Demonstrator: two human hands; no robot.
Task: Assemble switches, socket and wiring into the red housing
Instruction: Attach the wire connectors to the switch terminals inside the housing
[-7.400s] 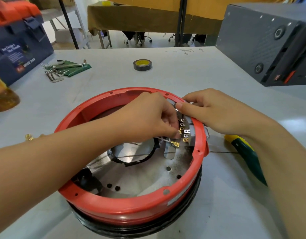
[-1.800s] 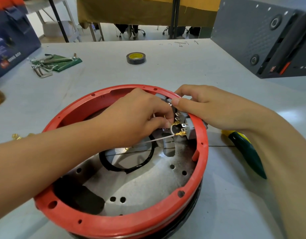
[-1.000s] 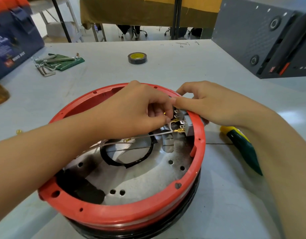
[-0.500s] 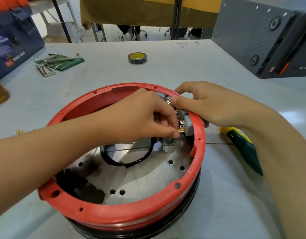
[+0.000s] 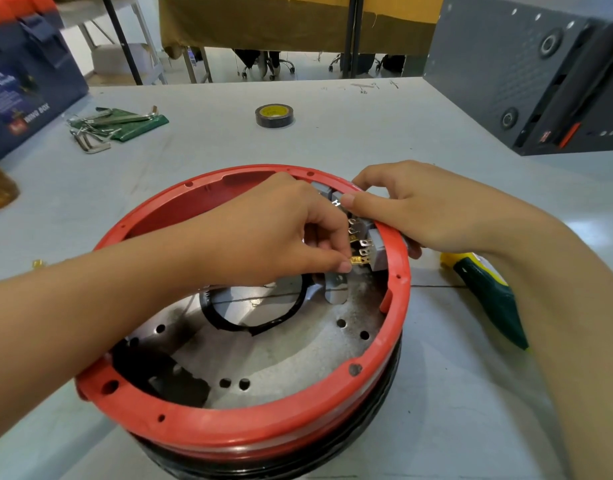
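Since half-second ago, left hand (image 5: 274, 233) barely shifted; fingers (image 5: 343, 266) still pinching brass terminal (image 5: 357, 260). Right hand (image 5: 412, 209) grips switch block (image 5: 379, 249) beside them. Push straight, block braced.

Colours, bench w/ housing

Housing (image 5: 249, 441) red rim, black band below, dull grey metal floor w/ dark smudges. Switches (image 5: 377, 249) grey, terminals (image 5: 357, 260) brass-gold. Gasket (image 5: 229, 323) black. Tape roll (image 5: 274, 115) black, yellow core. Screwdriver (image 5: 485, 292) dark green w/ yellow. Pouch (image 5: 139, 123) green, hex keys (image 5: 90, 142) silver. Toolbox (image 5: 24, 95) navy, white print. Box (image 5: 526, 74) grey w/ red tab. Table (image 5: 367, 133) pale grey.
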